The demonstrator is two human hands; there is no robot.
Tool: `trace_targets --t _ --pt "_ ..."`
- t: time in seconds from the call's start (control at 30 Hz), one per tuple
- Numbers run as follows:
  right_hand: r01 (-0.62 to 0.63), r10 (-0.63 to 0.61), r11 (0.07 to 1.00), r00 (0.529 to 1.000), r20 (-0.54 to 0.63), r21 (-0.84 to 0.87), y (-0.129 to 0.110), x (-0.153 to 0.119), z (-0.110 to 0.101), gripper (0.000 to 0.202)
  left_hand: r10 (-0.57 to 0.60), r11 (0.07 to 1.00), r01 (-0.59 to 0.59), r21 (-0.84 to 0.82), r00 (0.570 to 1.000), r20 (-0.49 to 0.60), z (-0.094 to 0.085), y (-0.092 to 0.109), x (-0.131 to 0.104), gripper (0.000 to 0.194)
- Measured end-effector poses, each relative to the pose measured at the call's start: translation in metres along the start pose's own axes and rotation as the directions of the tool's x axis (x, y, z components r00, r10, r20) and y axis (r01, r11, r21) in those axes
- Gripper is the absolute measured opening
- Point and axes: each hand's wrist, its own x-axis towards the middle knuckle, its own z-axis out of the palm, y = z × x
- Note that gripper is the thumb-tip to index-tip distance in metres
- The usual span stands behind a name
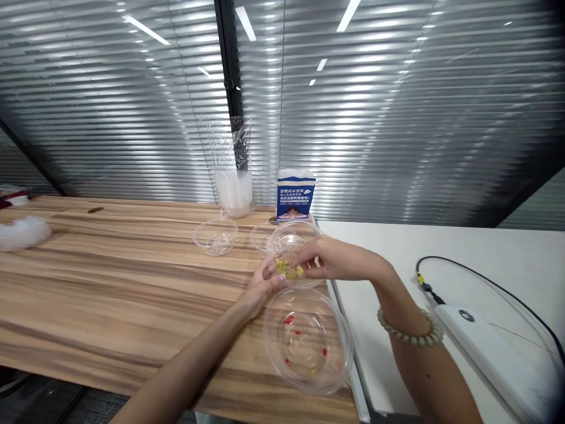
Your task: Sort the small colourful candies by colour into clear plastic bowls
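A clear round bowl (304,235) holds small yellow pieces (282,266). My left hand (265,284) grips this bowl's left side, its thumb near the rim. Reaching in from the right, my right hand (318,259) has its fingers bent down together among the yellow pieces; what they pinch is too small to make out. Nearer to me stands a larger clear bowl (309,377) with several small red pieces (325,352) and a bit of yellow at the bottom. Behind the bowl in my left hand, another clear bowl (260,235) is partly hidden.
An empty-looking clear bowl (216,242) stands further left. Behind it is a bagged stack of cups (235,194), beside a blue carton (295,197). Clear plastic items (24,233) lie far left. A white device (489,359) with a black cable (485,281) is on the white table.
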Motion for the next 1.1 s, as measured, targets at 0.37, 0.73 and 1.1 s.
trace_targets --t 0.37,0.73,1.1 --pt "-0.423 0.397 0.791 0.905 -0.156 -0.443 0.019 0.019 0.021 0.02 0.249 0.956 -0.231 0.181 0.965 -0.083 0.006 0.002 0.001 0.067" --pt "-0.413 0.379 0.736 0.908 -0.179 -0.537 0.015 0.031 0.034 0.03 0.235 0.955 -0.208 0.21 0.966 -0.11 0.004 0.0 0.001 0.069" --pt "-0.399 0.377 0.716 0.912 -0.165 -0.572 0.007 0.031 0.035 0.025 0.237 0.956 -0.211 0.204 0.965 -0.111 0.008 0.003 0.0 0.069"
